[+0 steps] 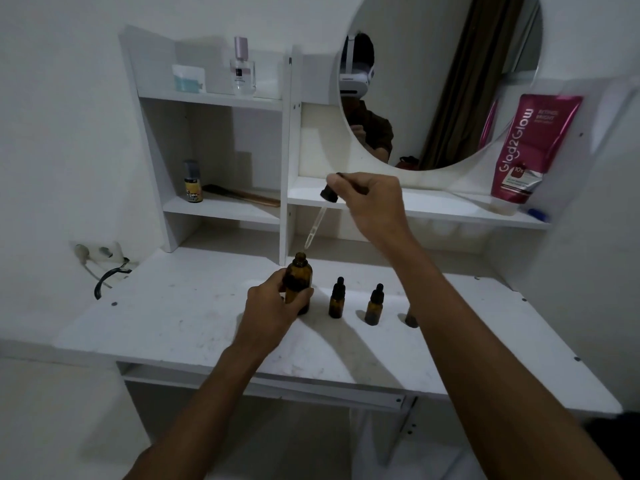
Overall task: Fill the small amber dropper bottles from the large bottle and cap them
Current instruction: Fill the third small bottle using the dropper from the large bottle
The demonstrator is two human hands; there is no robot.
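Note:
The large amber bottle (pixel 300 271) stands uncapped on the white table (pixel 180 320), and my left hand (pixel 273 310) grips its body. My right hand (pixel 372 202) holds the black-capped glass dropper (pixel 320 216) above it, the pipette tilted with its tip just over the bottle's mouth. To the right stand two small amber dropper bottles, one (pixel 337 299) close by and one (pixel 374 306) further right, both with black droppers on. A third small bottle (pixel 411 318) is mostly hidden behind my right forearm.
White shelves rise behind the table, holding a perfume bottle (pixel 242 67), a small jar (pixel 188 77), a small spray bottle (pixel 193 183) and a comb (pixel 242 195). A round mirror (pixel 440 81) and a pink pouch (pixel 530 150) are at the right. A wall socket with cable (pixel 100 261) sits at the left.

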